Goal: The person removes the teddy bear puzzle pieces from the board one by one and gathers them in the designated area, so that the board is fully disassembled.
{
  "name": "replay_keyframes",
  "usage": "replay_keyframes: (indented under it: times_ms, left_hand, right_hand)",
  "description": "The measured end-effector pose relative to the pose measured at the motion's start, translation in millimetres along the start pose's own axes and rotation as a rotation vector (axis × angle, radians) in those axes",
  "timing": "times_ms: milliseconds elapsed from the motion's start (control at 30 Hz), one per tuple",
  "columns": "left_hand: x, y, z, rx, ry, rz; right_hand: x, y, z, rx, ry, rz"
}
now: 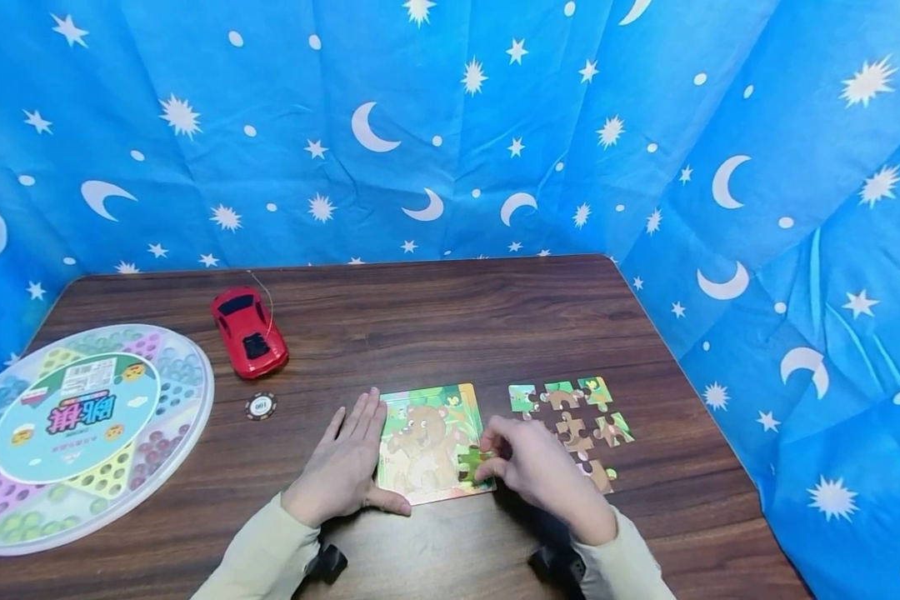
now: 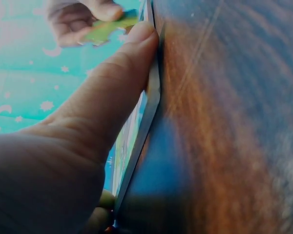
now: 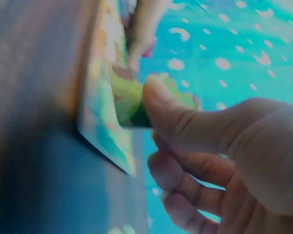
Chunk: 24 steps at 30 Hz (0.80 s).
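A square puzzle board (image 1: 429,437) with a bear picture lies near the table's front edge. My left hand (image 1: 348,462) lies flat beside its left side, fingers straight, with the thumb (image 2: 115,92) pressed against the board's edge (image 2: 145,126). Over the board's lower right corner, my right hand (image 1: 528,467) pinches a green puzzle piece (image 1: 471,461) between thumb (image 3: 173,112) and fingers. That green piece (image 3: 129,100) touches the board (image 3: 102,126). Several loose puzzle pieces (image 1: 570,412) lie on the table just right of the board.
A red toy car (image 1: 248,331) stands at the back left of the wooden table (image 1: 450,325). A poker chip (image 1: 260,406) lies in front of it. A round Chinese checkers set (image 1: 75,429) fills the left side. A blue star-and-moon cloth (image 1: 450,125) hangs behind and to the right.
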<state>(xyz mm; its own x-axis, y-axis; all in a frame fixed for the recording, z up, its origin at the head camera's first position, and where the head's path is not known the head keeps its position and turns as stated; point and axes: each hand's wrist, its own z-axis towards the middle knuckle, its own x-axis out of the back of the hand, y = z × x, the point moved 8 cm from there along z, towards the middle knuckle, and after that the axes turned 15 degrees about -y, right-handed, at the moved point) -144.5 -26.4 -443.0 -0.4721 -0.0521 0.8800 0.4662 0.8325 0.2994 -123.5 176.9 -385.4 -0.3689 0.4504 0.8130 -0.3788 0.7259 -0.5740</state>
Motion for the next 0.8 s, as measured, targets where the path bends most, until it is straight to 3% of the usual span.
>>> replay_keyframes:
  times_ms: [133,300,400,533,667,800]
  left_hand:
    - [-0.7,0.9,0.6,-0.003,0.000,-0.002]
    - [0.4,1.2,-0.4,-0.005,0.007,-0.008]
    - [1.1,1.2,-0.5,-0.007,0.010,-0.010]
    - [0.1,0.6,-0.4,0.000,-0.001,-0.021]
    - [-0.7,-0.3,0.1,0.008,-0.009,-0.034]
    - [-0.4,0.4,1.6,0.004,-0.009,-0.035]
  right_hand:
    - [26,17,-24,-0.038,0.033,0.120]
    - [69,57,-70,-0.240,0.126,0.054]
    - [85,84,-97,-0.360,0.136,-0.005]
    - [84,115,-121,-0.478,0.046,-0.010]
    - [75,133,-128,-0.508,-0.035,0.010]
    - [71,143,-130,-0.550,-0.051,0.009]
